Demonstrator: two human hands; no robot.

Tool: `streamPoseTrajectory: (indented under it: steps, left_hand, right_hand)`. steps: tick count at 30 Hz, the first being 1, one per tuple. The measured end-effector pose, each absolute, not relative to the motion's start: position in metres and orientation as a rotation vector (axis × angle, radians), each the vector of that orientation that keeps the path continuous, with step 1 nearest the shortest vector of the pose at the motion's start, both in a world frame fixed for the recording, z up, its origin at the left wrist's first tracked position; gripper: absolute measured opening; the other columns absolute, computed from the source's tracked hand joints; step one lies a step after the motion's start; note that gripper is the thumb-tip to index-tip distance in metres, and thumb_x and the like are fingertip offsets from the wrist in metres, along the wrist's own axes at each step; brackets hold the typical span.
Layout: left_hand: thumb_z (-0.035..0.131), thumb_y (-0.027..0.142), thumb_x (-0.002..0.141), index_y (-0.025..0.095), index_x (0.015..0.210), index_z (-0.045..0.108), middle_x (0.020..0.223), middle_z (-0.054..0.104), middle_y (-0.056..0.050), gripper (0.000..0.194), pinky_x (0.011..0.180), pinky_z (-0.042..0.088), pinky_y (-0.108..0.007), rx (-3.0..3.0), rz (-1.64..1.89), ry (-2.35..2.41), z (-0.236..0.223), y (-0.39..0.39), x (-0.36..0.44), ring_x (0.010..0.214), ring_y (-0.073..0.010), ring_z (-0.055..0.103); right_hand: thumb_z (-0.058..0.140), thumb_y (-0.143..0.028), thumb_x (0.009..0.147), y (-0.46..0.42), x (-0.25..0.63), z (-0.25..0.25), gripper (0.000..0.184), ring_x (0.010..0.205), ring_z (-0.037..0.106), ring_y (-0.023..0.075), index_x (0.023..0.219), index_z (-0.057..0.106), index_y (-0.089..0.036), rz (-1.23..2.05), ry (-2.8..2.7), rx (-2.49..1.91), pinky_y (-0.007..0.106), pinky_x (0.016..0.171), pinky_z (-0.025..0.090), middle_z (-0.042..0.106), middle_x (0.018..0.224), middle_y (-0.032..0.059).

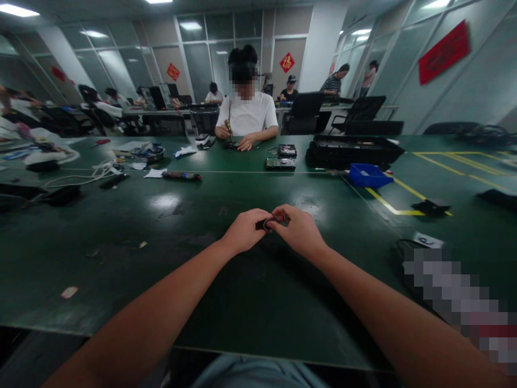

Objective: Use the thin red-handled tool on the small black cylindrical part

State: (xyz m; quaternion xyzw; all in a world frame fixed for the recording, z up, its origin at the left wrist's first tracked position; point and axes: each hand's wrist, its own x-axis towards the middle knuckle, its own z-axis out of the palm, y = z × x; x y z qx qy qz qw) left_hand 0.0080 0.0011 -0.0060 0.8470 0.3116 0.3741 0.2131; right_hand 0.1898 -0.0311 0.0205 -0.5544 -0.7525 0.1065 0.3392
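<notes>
My left hand (pixel 247 230) is closed around a small dark part with a pale curved rim (pixel 265 223), just above the green table (pixel 226 280). My right hand (pixel 301 229) meets it from the other side, its thumb and fingers pinched on the same part. A small reddish, dark bit (pixel 286 218) shows among the right fingers. The fingers cover most of what I hold, so its exact kind cannot be made out.
Across the table a person in a white shirt (pixel 247 116) works with a screwdriver (pixel 229 126). Hard drives (pixel 280 163), a black tray (pixel 355 151) and a blue bin (pixel 369 176) stand ahead and right. A pen-like tool (pixel 181 175) and cables (pixel 91 175) lie left.
</notes>
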Motion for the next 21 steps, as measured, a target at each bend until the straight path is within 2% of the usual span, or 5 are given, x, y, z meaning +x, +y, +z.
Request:
streamPoseTrajectory:
  steps: [8, 11, 21]
  left_hand:
    - [0.069, 0.011, 0.081, 0.02, 0.106, 0.073, 0.111, 0.073, -0.006, 0.027, 0.096, 0.053, -0.037, 2.334, 1.029, 0.872, -0.0048, -0.0015, 0.0082, 0.104, -0.0201, 0.067]
    - [0.068, 0.01, 0.08, 0.02, 0.107, 0.073, 0.111, 0.072, -0.006, 0.029, 0.095, 0.053, -0.036, 2.336, 1.034, 0.87, -0.0052, -0.0015, 0.0085, 0.104, -0.0197, 0.067]
    - [0.066, 0.008, 0.08, 0.019, 0.105, 0.073, 0.11, 0.072, -0.006, 0.027, 0.095, 0.052, -0.035, 2.359, 0.994, 0.873, -0.0049, -0.0014, 0.0084, 0.104, -0.0198, 0.066]
  right_hand:
    - [0.067, -0.028, 0.084, -0.0328, 0.1903, 0.0194, 0.015, 0.074, 0.064, 0.0174, 0.097, 0.069, -0.021, 0.284, -1.966, -1.401, 0.03, 0.067, 0.047, 0.072, 0.084, 0.0032]
    - [0.069, -0.032, 0.083, -0.0324, 0.1904, 0.0188, 0.019, 0.077, 0.065, 0.018, 0.099, 0.069, -0.021, 0.275, -1.985, -1.386, 0.031, 0.068, 0.048, 0.072, 0.087, 0.0035]
    - [0.072, -0.028, 0.081, -0.0316, 0.1884, 0.0184, 0.021, 0.083, 0.064, 0.0196, 0.101, 0.068, -0.021, 0.213, -2.024, -1.412, 0.033, 0.073, 0.047, 0.07, 0.091, 0.0039]
